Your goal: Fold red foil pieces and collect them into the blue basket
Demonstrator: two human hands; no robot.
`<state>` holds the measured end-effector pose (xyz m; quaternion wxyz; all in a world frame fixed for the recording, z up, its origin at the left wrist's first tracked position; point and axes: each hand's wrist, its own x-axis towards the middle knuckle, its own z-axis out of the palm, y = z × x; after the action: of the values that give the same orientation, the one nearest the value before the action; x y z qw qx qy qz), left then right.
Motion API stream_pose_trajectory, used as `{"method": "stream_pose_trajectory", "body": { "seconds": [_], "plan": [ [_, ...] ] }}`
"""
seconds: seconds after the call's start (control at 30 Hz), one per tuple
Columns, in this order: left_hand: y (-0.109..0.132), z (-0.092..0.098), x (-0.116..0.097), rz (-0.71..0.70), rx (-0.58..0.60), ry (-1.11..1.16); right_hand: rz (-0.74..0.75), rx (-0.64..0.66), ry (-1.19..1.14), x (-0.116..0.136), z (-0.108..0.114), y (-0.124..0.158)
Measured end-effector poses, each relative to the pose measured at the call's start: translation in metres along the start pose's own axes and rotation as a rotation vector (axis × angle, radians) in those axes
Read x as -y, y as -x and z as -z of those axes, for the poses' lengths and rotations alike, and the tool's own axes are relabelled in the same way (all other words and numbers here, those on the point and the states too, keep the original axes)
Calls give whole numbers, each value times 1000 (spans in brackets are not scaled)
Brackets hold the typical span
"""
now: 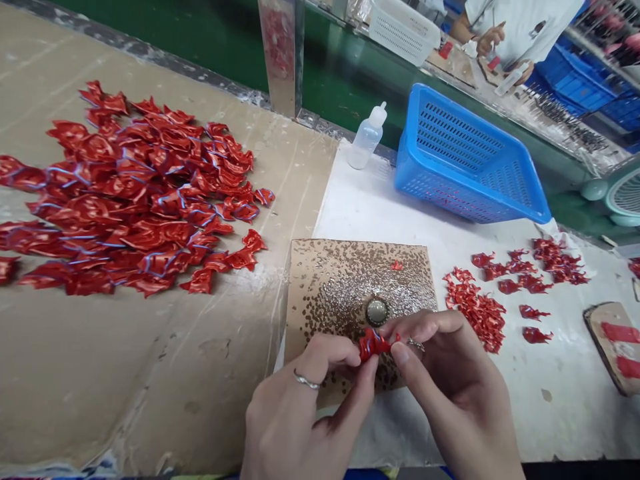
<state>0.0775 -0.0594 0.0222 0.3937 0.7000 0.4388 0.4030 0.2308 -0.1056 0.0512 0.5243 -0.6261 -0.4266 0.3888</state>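
Note:
Between the thumb and finger of my left hand [320,393] is a glossy red twisted piece [371,344] with a bluish line on it. My right hand [445,373] pinches a tiny red scrap [397,339] at the right end of that piece; whether the two are joined I cannot tell. Both hands are over a brown board [330,267] spotted with shiny dark drops. Just beyond my fingers, a small round cap-like thing [377,311] with a dark rim sits on the board. A loose red bit [397,265] lies near the board's far edge.
A large heap of red pieces [135,200] covers the left side. To the right are a pile of small red scraps [477,310] and several finished-looking red pieces [537,335]. Behind stand a squeeze bottle [367,137] and a blue basket [470,153]. A co-worker [520,33] sits across.

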Motion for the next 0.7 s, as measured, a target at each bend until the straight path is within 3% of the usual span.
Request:
{"method": "stream_pose_trajectory", "body": {
  "seconds": [0.3, 0.47, 0.7],
  "plan": [
    [-3, -2, -5, -105, -44, -10, 12, -55, 18, -1, -5, 6],
    [-1, -2, -6, -148, -65, 4, -41, -19, -12, -2, -4, 8],
    [-6, -2, 3, -242, 140, -74, 29, -156, 29, -9, 2, 4]
  ]
}}
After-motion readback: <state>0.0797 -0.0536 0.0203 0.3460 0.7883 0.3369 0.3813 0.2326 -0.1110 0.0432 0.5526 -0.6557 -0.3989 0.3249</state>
